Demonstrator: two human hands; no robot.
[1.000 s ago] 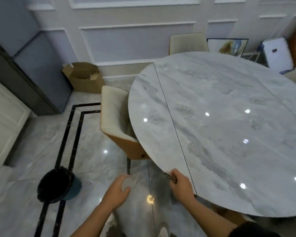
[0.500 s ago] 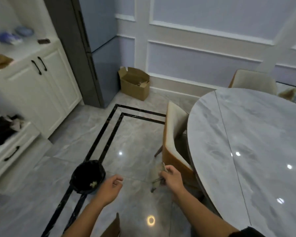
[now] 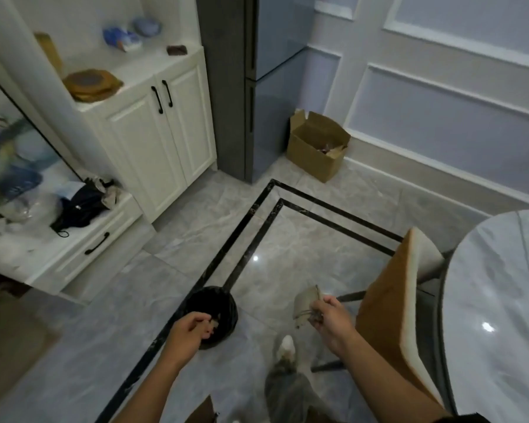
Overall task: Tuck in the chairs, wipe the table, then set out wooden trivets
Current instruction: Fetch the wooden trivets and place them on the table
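My right hand (image 3: 329, 317) pinches a crumpled grey wipe (image 3: 304, 305) in the air left of the chair. My left hand (image 3: 193, 328) hangs with loosely curled fingers and holds nothing, just over the near rim of the black bin (image 3: 216, 303) on the floor. The round grey marble table (image 3: 498, 300) fills the right edge. A tan-backed chair with a cream seat (image 3: 391, 315) is pushed against the table's left side. A stack of wooden trivets (image 3: 90, 83) lies on the white cabinet top at the upper left.
A white cabinet (image 3: 153, 138) and a low drawer unit (image 3: 83, 248) with dark cloth and bags on it line the left wall. A grey fridge (image 3: 251, 87) and an open cardboard box (image 3: 316, 145) stand at the back. My foot (image 3: 286, 349) is on the tiled floor.
The view has swung left, away from the table toward the cabinet. My right hand left the table edge with the wipe. My left hand moved over the bin.
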